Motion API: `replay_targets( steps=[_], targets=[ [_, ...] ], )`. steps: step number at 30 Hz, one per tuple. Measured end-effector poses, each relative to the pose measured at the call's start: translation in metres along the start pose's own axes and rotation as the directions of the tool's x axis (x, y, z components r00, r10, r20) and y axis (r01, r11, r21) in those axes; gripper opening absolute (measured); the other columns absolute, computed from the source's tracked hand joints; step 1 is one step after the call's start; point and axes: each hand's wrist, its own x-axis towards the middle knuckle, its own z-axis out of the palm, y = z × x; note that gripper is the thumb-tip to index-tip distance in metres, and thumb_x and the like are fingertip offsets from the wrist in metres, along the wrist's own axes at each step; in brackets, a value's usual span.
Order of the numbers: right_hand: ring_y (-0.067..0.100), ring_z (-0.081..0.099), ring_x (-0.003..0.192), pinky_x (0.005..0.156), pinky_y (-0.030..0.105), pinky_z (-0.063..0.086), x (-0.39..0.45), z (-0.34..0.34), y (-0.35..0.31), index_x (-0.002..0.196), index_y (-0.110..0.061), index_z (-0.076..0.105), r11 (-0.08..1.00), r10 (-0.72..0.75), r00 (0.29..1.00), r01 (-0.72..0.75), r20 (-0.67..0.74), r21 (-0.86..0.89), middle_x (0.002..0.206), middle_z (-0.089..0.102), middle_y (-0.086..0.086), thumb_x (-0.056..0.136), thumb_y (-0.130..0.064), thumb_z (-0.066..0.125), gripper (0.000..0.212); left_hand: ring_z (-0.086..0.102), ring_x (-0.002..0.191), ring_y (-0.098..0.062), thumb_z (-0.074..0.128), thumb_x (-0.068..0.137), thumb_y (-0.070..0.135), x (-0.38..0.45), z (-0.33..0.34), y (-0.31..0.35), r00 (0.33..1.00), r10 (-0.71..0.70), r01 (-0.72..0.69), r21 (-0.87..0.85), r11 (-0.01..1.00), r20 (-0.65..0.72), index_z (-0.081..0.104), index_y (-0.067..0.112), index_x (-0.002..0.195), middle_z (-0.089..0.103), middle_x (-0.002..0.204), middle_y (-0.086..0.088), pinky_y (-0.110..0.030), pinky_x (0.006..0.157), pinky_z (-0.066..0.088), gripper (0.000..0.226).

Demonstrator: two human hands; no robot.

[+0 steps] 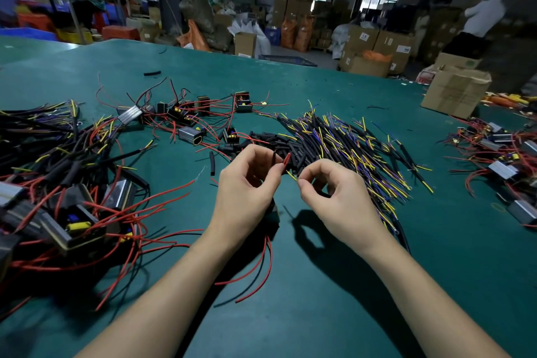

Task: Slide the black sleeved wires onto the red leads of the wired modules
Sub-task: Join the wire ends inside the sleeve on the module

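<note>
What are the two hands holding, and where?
Left hand pinches a red lead near its tip; right hand pinches a yellow wire end.

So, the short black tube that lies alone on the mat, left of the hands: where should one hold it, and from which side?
Pinch the short black tube at its middle, from above, fingers closing across its width. It lies flat on the green mat, running toward and away from the person, with bare mat on both long sides.

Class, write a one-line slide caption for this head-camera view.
Left hand holds a red lead; right hand pinches a yellow-tipped wire beside it.
</note>
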Motion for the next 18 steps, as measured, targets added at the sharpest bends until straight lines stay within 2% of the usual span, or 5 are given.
replay_targets(
  steps=[4,6,12,15,18],
  targets=[
    [0.006,0.051,0.066,0.064,0.014,0.037,0.0008,-0.0030,-0.0038,0.076,-0.013,0.063,0.998,-0.061,0.998,0.061,-0.003,-0.003,0.073,0.059,-0.012,0.083,-0.003,0.066,0.012,0.051,0.064,-0.006,0.069,0.081,-0.001,0.0009,-0.0032,-0.0014,0.982,0.178,-0.188,0.204,0.961,0.070,0.073,0.010,0.086,0.060,0.076,-0.002,-0.013,0.063,0.039,0.013],
    [0.008,0.054,0.069,0.066,0.016,0.040,0.0018,-0.0040,-0.0042,0.077,-0.012,0.065,0.996,-0.083,0.996,0.083,-0.012,-0.025,0.075,0.062,-0.009,0.083,-0.004,0.067,0.010,0.051,0.063,-0.006,0.071,0.080,0.000,0.0016,-0.0039,-0.0021,0.972,0.212,-0.232,0.270,0.934,0.100,0.076,0.012,0.090,0.059,0.077,-0.004,-0.013,0.063,0.039,0.016],
    [0.003,0.056,0.068,0.065,0.013,0.038,0.0029,-0.0054,-0.0005,0.077,-0.017,0.070,0.999,-0.044,0.998,0.043,-0.049,-0.021,0.074,0.065,-0.012,0.083,-0.010,0.070,0.009,0.053,0.067,-0.014,0.070,0.082,0.011,0.0026,-0.0053,-0.0008,0.973,0.193,-0.226,0.369,0.902,0.124,0.076,0.022,0.098,0.054,0.074,0.001,-0.039,0.061,0.049,0.021],
    [0.001,0.054,0.064,0.062,0.015,0.038,0.0039,-0.0043,0.0009,0.076,-0.020,0.070,1.000,0.004,0.997,-0.004,-0.073,-0.003,0.068,0.064,-0.016,0.083,-0.013,0.070,0.011,0.053,0.068,-0.016,0.070,0.081,0.012,0.0031,-0.0072,0.0009,0.970,0.199,-0.237,0.389,0.890,0.137,0.076,0.023,0.098,0.051,0.073,0.002,-0.042,0.061,0.049,0.021],
    [0.003,0.056,0.066,0.065,0.018,0.043,0.0036,-0.0053,-0.0005,0.078,-0.020,0.070,1.000,0.008,0.998,-0.006,-0.061,0.027,0.071,0.066,-0.014,0.084,-0.012,0.069,0.010,0.053,0.068,-0.016,0.068,0.081,0.014,0.0027,-0.0082,0.0022,0.972,0.193,-0.231,0.403,0.886,0.133,0.077,0.024,0.096,0.050,0.072,0.004,-0.041,0.061,0.049,0.020]
  ],
)
